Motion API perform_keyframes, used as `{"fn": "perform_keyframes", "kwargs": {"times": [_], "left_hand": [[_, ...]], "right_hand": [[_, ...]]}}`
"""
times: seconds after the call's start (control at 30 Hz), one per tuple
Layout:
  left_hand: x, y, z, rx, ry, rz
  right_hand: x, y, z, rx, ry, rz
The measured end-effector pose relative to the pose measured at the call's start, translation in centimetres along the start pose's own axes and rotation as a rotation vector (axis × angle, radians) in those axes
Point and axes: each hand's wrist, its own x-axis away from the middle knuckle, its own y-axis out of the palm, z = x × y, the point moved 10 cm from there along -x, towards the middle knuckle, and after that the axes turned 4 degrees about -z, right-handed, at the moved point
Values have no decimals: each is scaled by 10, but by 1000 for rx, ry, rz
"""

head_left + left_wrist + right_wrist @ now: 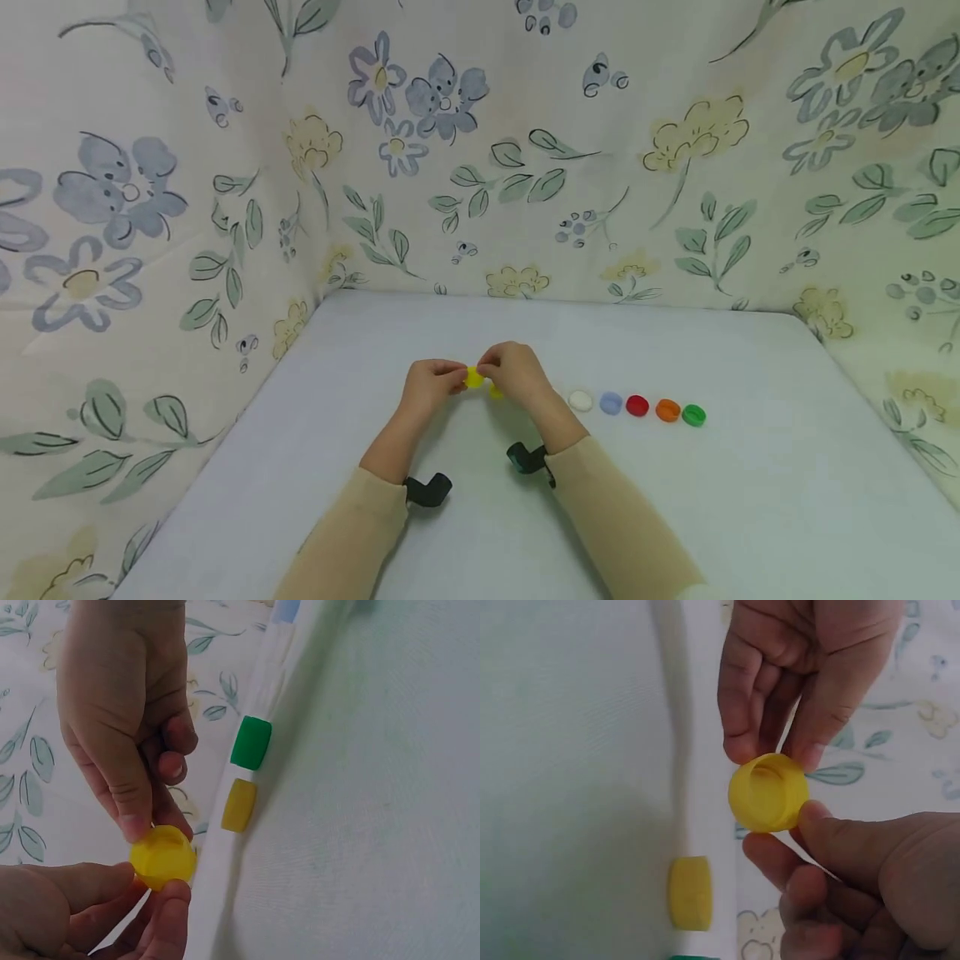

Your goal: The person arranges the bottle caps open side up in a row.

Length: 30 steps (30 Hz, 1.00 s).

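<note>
A yellow bottle cap [474, 377] is held up off the white table between my two hands. My left hand [433, 387] pinches one side of it between thumb and fingers. From the opposite side, my right hand [516, 373] pinches it too. The right wrist view shows the hollow inside of the held cap [769, 793]. A second yellow cap [496, 391] lies on the table just below my right hand, partly hidden by it in the head view. Beside that one, a green cap [251, 742] shows in the left wrist view.
Rightward along the table run a white cap [581, 401], a light blue cap [611, 403], a red cap [637, 406], an orange cap [667, 410] and another green cap [693, 415]. Floral fabric [517, 208] hangs behind and at both sides of the table [765, 500].
</note>
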Motion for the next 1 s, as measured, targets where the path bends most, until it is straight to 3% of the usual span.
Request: {"fn": "perform_keyframes", "kwargs": {"times": [0.2, 0.43, 0.53, 0.6, 0.7, 0.8, 0.9, 1.0], "left_hand": [[-13, 47, 5, -17, -17, -140], [-13, 98, 15, -169, 9, -278], [-10, 112, 17, -211, 21, -339], [-9, 112, 16, -238, 31, -367], [-10, 78, 7, -268, 27, -330], [-7, 34, -7, -307, 12, -294], [1, -24, -27, -346, -40, -254], [13, -87, -42, -423, -90, -171]], "right_hand": [[18, -22, 21, 167, 36, 80], [45, -33, 52, 350, 165, 83], [54, -32, 61, 422, 215, 37], [56, -27, 60, 442, 229, 6], [36, -4, 38, 484, 183, -68], [18, 23, 7, 547, 118, -127], [6, 50, -37, 573, 3, -160], [7, 70, -76, 525, -95, -165]]}}
